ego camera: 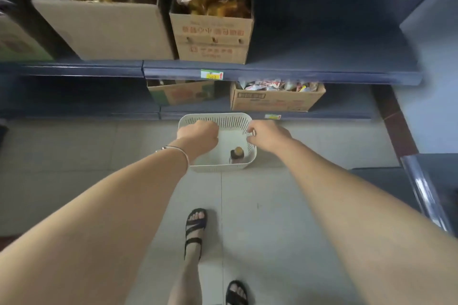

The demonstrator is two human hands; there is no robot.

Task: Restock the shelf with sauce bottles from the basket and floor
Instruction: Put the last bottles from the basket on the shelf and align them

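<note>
One white slotted basket [218,141] sat on the floor [272,205] just in front of the lowest shelf, and one bottle [237,155] with a tan cap stood upright in its near right corner; no other bottle showed. Two hands reached down to it. The left hand [198,135] was clenched over the basket's left rim, its fingers curled under and out of sight, so the grip on the rim looked firm though the contact itself was hidden. The right hand [269,135] was at the right rim, its fingers [251,130] bent and pinching the slotted wall. One thin bracelet [177,152] circled the left wrist. Two feet in black sandals [195,228] stood on the floor below the arms. Five cardboard boxes were in view: two [212,37] holding yellowish packets on the middle shelf [322,74], a third cut off at the left edge, and two [275,98] on the lowest shelf, one of them filled with small packets. The right half of the middle shelf was bare. Two price tags [212,74] were stuck on the shelf edges. The shelves were dark blue, the floor pale grey tile, and a light wall [431,57] with a dark red skirting closed the right side.
</note>
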